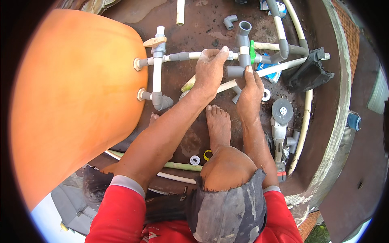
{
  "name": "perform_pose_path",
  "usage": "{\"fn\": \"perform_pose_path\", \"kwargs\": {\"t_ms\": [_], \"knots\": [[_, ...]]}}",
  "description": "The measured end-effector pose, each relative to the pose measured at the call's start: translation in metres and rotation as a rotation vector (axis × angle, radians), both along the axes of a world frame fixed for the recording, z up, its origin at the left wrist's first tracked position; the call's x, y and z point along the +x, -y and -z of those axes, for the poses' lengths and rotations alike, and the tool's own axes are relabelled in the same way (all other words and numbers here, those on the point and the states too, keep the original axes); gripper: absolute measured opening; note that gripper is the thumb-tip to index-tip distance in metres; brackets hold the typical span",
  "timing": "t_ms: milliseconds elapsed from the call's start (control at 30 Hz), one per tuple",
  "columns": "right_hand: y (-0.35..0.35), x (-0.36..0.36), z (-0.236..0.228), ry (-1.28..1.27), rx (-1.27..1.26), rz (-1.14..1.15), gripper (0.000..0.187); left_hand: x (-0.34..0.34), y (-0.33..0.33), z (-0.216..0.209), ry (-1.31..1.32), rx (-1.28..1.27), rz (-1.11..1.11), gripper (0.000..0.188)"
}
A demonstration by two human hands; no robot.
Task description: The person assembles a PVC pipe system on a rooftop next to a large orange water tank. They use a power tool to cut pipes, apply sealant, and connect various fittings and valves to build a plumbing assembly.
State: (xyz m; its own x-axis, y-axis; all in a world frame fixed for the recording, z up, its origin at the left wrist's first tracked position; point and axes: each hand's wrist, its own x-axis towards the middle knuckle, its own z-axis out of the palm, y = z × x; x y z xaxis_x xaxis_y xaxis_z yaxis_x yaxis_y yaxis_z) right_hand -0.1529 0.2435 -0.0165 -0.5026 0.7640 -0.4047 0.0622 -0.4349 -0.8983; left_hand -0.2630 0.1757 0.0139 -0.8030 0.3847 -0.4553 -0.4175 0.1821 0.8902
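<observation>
My left hand (211,69) is closed round the white pipe (191,56), which runs across from the orange tank's upper outlet. Its thumb points up past the pipe. My right hand (250,94) grips a grey elbow fitting (235,72) from below, fingertips at its right end; part of the fitting is hidden. Above it, a short white pipe piece leads up to a grey tee (242,37) with an open top. A green-handled valve (252,52) sits just right of this joint. Nearer the tank stands a valve (159,49) with a tan handle.
The orange tank (77,101) fills the left side. An angle grinder (280,129) lies right of my right forearm, by a grey tee (292,141). A black plastic bag (310,73), loose pipes, a loose grey elbow (230,22) and tape rolls (195,160) lie around. A low wall (334,101) bounds the right.
</observation>
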Motion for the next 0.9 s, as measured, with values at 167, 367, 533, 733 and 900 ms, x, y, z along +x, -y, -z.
{"fn": "perform_pose_path", "kwargs": {"t_ms": [167, 367, 533, 733, 900], "knots": [[0.015, -0.024, -0.008, -0.214, -0.336, -0.028, 0.041, -0.105, -0.039, 0.011, -0.506, 0.111, 0.449, 0.058], [0.015, -0.038, 0.010, 0.004, 0.001, -0.023, 0.040, -0.111, -0.061, 0.006, -0.169, 0.157, 0.524, 0.070], [0.010, -0.042, 0.001, -0.244, -0.297, 0.019, 0.039, -0.103, -0.058, 0.002, -0.138, 0.170, 0.474, 0.075], [0.009, -0.051, 0.014, -0.203, -0.221, 0.005, 0.035, -0.101, -0.058, 0.006, -0.117, 0.202, 0.474, 0.083], [0.014, -0.062, 0.021, -0.169, -0.041, 0.090, 0.034, -0.098, -0.060, 0.016, -0.176, 0.240, 0.425, 0.077]]}}
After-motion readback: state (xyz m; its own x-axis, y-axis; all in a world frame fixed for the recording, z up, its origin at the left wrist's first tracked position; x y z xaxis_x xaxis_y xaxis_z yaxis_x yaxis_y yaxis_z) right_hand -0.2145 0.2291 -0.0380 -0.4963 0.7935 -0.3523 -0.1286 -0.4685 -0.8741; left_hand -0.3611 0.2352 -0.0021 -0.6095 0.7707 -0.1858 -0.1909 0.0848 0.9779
